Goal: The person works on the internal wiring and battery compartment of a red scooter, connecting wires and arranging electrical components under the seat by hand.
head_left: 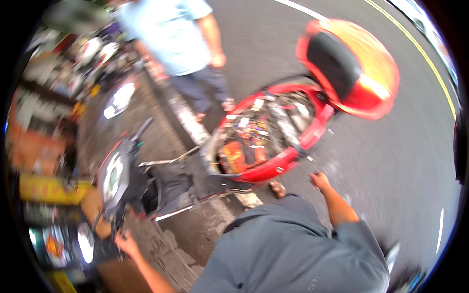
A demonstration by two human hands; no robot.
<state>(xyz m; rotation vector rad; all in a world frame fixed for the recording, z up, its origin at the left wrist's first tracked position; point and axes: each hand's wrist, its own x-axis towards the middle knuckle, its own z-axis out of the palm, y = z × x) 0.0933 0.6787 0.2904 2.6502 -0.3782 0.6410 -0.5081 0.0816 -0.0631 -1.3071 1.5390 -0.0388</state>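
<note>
A red scooter (273, 172) stands in front of me with its seat lid (378, 80) swung up, showing the black underside pad. Its storage bay is uncovered, and inside sit an orange-red bundle (233, 157), a grey cylindrical part (283, 124) and several small items blurred by motion. At the lower left, my left hand (127, 243) is closed round the end of the scooter's handlebar (115, 223). My right hand (320, 181) hangs beside the scooter's near flank, apart from it, fingers loosely bent and nothing visible in them.
Across the scooter stands a person in a light blue shirt (168, 39). Cluttered goods (93, 53) and a yellow sign (53, 189) line the left side. Asphalt road (386, 161) with painted lines lies to the right. A vehicle (415, 22) shows at the upper right.
</note>
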